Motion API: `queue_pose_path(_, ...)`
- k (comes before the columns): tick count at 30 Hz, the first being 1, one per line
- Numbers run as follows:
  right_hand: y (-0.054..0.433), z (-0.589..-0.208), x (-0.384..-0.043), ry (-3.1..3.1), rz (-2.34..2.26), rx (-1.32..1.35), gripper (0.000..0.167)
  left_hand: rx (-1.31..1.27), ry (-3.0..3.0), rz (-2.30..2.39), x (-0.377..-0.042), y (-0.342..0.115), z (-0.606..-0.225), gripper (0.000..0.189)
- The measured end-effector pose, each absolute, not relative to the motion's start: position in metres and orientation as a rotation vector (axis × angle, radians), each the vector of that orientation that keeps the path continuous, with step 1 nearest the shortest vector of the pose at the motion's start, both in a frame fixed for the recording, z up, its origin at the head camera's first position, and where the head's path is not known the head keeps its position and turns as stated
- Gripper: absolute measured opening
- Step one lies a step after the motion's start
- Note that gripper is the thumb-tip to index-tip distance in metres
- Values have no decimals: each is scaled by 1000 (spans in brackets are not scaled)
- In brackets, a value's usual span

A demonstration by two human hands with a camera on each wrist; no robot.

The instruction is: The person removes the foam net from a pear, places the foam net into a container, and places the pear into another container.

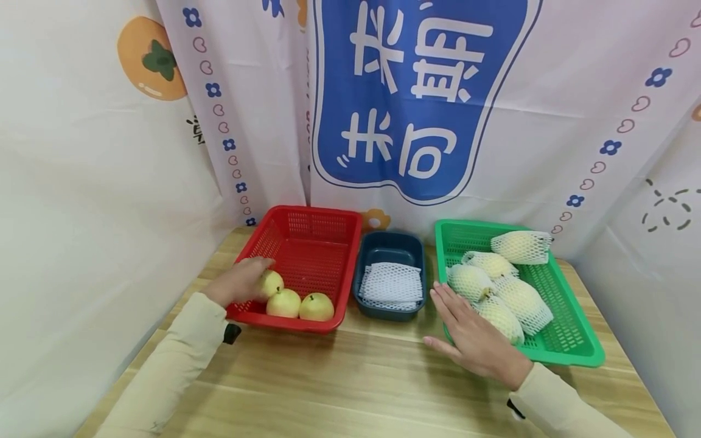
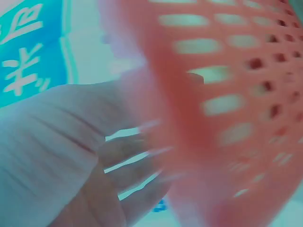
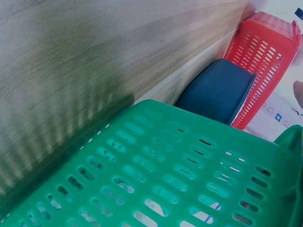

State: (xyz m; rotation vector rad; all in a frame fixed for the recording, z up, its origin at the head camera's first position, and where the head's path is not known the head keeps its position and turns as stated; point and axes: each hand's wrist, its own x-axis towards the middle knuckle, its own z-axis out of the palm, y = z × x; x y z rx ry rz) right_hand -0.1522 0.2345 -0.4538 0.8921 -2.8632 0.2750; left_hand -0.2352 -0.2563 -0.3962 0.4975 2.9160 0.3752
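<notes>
My left hand reaches over the near left corner of the red basket, beside a pale yellow pear. Two more pears, one in front and one to the right, lie along the basket's near side. In the left wrist view the fingers look extended and spread; the basket wall hides their tips. My right hand lies with straight fingers along the near left rim of the green basket. Several pears in white foam nets fill that basket's left part.
Between the baskets stands a dark blue tub holding a stack of flat white foam nets. All three containers sit on a wooden table. A printed white cloth hangs behind and at both sides.
</notes>
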Motion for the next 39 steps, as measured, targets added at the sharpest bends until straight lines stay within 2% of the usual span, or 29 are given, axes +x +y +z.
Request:
queue_pose_path(9, 234, -453, -152, -2856, 255, 892, 91, 638, 3028, 432, -204, -231, -355, 71)
queue_pose_path(15, 235, -453, -152, -2850, 251, 888, 91, 806, 3034, 449, -184, -198, -348, 78)
queue_pose_path(20, 234, -454, -153, -2857, 260, 885, 91, 994, 2994, 486, -171, -174, -361, 82)
queue_pose_path(25, 235, -455, -153, -2859, 260, 877, 91, 1136, 2958, 443, -167, -155, -390, 83)
queue_pose_path(32, 234, -456, -152, -2859, 274, 882, 91, 1125, 2914, 371, -162, -142, -426, 88)
queue_pose_path(39, 234, -455, -152, -2850, 265, 884, 91, 1123, 2980, 252, -161, -136, -442, 86)
